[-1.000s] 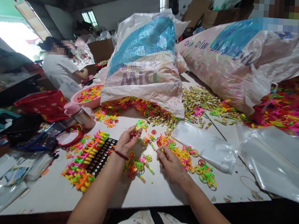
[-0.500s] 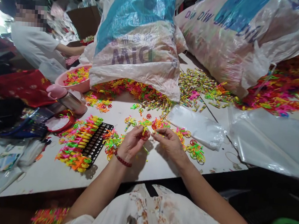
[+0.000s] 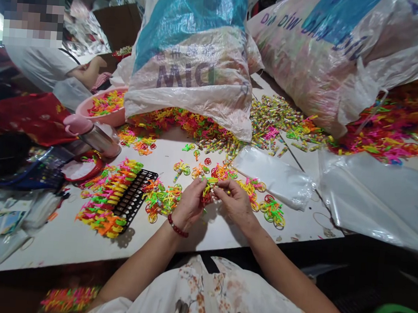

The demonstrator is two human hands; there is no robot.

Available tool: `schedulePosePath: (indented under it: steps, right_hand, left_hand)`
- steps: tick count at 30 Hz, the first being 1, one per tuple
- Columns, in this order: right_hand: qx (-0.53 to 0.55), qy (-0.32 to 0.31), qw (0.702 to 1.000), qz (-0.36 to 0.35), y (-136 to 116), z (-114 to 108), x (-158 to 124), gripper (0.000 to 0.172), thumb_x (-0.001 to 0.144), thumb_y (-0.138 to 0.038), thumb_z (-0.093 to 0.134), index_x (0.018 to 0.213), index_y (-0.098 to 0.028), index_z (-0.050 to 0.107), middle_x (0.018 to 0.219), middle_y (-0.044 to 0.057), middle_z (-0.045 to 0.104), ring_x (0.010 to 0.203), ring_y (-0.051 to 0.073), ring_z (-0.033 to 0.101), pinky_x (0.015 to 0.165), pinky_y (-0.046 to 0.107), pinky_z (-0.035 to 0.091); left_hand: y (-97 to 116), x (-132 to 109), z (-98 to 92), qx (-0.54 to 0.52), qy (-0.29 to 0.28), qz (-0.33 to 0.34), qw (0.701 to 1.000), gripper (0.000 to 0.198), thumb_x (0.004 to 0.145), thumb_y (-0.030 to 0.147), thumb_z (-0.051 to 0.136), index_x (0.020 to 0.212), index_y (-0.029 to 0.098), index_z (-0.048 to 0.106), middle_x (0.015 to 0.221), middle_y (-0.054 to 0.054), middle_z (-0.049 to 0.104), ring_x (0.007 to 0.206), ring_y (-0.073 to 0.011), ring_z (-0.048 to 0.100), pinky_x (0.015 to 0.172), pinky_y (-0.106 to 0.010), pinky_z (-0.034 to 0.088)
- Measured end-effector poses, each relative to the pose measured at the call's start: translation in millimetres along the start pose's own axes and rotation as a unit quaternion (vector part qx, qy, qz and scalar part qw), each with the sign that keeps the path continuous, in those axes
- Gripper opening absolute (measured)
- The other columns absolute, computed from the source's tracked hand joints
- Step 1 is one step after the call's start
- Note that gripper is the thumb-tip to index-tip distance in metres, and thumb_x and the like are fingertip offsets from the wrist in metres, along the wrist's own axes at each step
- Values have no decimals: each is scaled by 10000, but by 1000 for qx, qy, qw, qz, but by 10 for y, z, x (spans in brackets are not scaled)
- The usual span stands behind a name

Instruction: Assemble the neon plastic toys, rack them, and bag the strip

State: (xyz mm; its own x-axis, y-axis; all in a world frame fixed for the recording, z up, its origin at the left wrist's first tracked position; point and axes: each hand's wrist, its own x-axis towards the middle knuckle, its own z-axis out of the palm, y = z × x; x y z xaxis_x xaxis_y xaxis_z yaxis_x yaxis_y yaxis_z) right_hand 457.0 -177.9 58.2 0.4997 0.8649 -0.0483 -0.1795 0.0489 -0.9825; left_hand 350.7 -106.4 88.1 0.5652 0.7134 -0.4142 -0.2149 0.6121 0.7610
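My left hand [image 3: 191, 202], with a red bead bracelet [image 3: 178, 226] on its wrist, is closed around a small yellow-green and red plastic toy piece [image 3: 209, 185]. My right hand [image 3: 236, 205] meets it from the right, thumb and fingers pinched at the same piece; its exact shape is partly hidden by the fingers. Little wheeled plastic toys [image 3: 161, 198] in bright colours lie left of my hands, and another bunch [image 3: 273, 212] lies on the right. Further left stands a black plastic rack [image 3: 136, 199] with rows of coloured toys [image 3: 111, 199] along it.
A large white-and-blue sack [image 3: 192, 60] stands behind loose plastic parts, with a second sack [image 3: 308, 63] right of it. Small patterned tubes [image 3: 276, 118] are heaped between them. Clear plastic bags [image 3: 377, 201] lie at right. A pink tumbler [image 3: 94, 136], pink basin [image 3: 107, 117] and another person [image 3: 47, 66] are at left.
My hands have come together at the toy piece, the left shifting slightly right. The other person's arm has drawn back and bent.
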Motion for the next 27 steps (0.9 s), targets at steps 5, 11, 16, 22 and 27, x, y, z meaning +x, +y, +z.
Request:
schedulePosePath:
  steps: [5, 11, 16, 22, 27]
  right_hand:
    - [-75, 9, 995, -69, 54, -27, -13, 140, 796, -329, 710, 884, -221, 697, 869, 13, 696, 773, 152, 643, 717, 283, 526]
    - [-141, -19, 976, -165, -32, -34, -58, 73, 841, -237, 658, 888, -229, 713, 910, 25, 709, 861, 165, 646, 800, 307, 510]
    - [-196, -50, 962, -183, -85, 40, -127, 84, 842, -191, 625, 853, -217, 703, 832, 21, 689, 774, 152, 632, 737, 286, 497]
    - [-251, -101, 946, -180, -81, 55, -125, 180, 894, -272, 592, 1038, -260, 700, 954, 42, 705, 871, 189, 640, 816, 338, 502]
    - [-469, -60, 852, -225, -143, -223, 189, 449, 863, -222, 628, 1306, -203, 558, 1271, 136, 597, 1156, 298, 509, 1021, 491, 411]
  left_hand:
    - [-41, -5, 4, 76, 10, 38, 996, 367, 760, 460, 705, 773, 192, 454, 593, 69, 479, 464, -58, 426, 448, -192, 358]
    - [-45, 0, -28, 126, 25, 48, 991, 342, 811, 473, 619, 759, 218, 396, 504, 100, 386, 390, -61, 349, 409, -193, 296]
    - [-109, 26, -93, 162, 51, 30, 985, 348, 782, 466, 625, 735, 220, 383, 497, 102, 368, 375, -61, 328, 387, -190, 253]
    - [98, 49, -299, 249, 88, 78, 961, 349, 775, 491, 617, 707, 214, 416, 524, 80, 374, 429, -81, 346, 435, -212, 282]
    - [636, 153, -677, 563, 204, 258, 758, 236, 818, 424, 585, 750, 204, 536, 688, -20, 538, 705, -194, 509, 700, -315, 419]
